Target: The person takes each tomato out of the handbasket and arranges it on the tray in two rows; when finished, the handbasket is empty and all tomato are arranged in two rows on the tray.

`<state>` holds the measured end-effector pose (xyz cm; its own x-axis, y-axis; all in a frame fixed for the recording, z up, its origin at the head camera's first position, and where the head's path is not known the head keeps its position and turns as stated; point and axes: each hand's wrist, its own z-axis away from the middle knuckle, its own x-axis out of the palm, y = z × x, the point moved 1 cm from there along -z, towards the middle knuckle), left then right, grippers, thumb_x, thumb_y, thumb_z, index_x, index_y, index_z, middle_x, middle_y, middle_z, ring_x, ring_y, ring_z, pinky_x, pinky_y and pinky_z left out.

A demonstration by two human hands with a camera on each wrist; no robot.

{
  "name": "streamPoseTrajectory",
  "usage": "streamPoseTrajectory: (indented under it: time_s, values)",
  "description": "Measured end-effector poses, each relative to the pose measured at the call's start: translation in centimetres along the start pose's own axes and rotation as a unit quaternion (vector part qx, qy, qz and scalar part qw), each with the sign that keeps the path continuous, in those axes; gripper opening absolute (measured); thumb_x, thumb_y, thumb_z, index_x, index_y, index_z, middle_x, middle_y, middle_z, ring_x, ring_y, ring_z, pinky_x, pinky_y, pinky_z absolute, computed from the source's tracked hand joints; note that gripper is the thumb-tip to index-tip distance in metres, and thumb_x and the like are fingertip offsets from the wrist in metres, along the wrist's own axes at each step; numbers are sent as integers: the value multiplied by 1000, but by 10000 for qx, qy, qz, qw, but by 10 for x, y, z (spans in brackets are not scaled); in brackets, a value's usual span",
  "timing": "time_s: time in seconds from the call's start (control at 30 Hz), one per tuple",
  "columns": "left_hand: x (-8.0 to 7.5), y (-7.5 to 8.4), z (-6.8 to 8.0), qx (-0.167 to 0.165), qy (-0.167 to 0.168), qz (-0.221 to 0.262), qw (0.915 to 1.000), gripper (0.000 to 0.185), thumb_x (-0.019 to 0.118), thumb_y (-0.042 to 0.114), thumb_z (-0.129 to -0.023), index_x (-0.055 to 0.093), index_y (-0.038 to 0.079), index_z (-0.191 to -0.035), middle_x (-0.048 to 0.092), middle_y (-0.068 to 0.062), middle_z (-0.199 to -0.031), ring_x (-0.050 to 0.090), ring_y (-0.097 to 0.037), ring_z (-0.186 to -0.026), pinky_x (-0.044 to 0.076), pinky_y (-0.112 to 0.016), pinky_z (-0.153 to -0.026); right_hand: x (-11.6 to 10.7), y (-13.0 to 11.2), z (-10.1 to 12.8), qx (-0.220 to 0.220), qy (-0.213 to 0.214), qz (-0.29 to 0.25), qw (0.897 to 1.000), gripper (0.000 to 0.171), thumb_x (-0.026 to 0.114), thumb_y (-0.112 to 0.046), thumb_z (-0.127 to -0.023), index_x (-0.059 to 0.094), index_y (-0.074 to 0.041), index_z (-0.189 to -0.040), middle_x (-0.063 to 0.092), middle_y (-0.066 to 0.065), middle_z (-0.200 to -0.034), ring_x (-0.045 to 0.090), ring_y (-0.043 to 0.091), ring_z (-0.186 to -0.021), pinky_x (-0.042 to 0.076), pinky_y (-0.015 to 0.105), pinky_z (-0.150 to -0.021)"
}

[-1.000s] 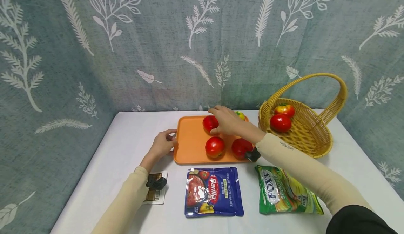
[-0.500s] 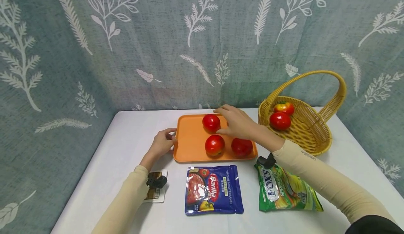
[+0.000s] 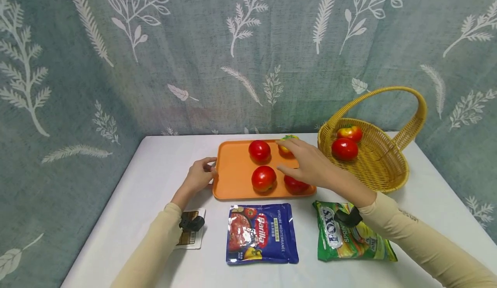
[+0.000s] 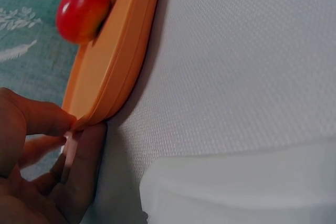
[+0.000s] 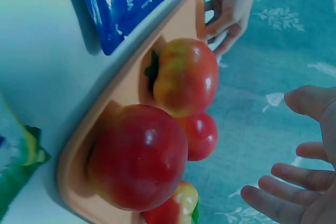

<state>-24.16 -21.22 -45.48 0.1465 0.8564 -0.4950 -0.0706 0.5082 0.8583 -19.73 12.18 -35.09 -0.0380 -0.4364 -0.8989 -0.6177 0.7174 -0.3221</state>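
My left hand (image 3: 199,175) pinches the left end of an orange tray (image 3: 234,167); in the left wrist view the thumb and fingers (image 4: 50,119) meet at its rim. Several red, tomato-like fruits lie in the tray: one at the back (image 3: 259,150), one at the front middle (image 3: 264,178), one at the front right (image 3: 294,186), and a red-and-yellow one with a green top (image 3: 285,151) at the back right. Above the tray's right end, my right hand (image 3: 310,162) is spread and holds nothing, partly hiding the two right-hand fruits.
A yellow wicker basket (image 3: 378,167) with a tall handle stands at the right, two red fruits (image 3: 344,149) inside. In front lie a blue Barilla pouch (image 3: 262,235) and a green Fox's bag (image 3: 334,236). A flat packet (image 3: 194,236) lies under the left wrist. Patterned curtain hangs behind.
My right hand has drawn back to the right from the back red fruit, leaving that fruit in the tray. The left hand stays at the tray's left edge.
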Motion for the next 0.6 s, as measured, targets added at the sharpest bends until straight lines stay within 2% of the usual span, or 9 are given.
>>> streamPoseTrajectory:
  time_s: [0.27,0.6]
  values:
    - [-1,-1,-1,-13,-33,37,10000,57,56,-1,-92,48,7,-148,59,-16,-106,62,-27,-90,62,-35,-62,-7,-2,25,-263,255,24,9993,60,81,-28,-85,60,-6,-136,60,12,-133,60,30,-118,54,48,-96]
    - [-1,-1,-1,-73,-50,8,10000,56,55,0,-93,47,7,-148,59,-17,-108,62,-28,-93,63,-35,-63,-20,8,54,-227,526,172,9982,58,83,-28,-83,62,-7,-133,62,13,-129,60,32,-117,55,51,-93]
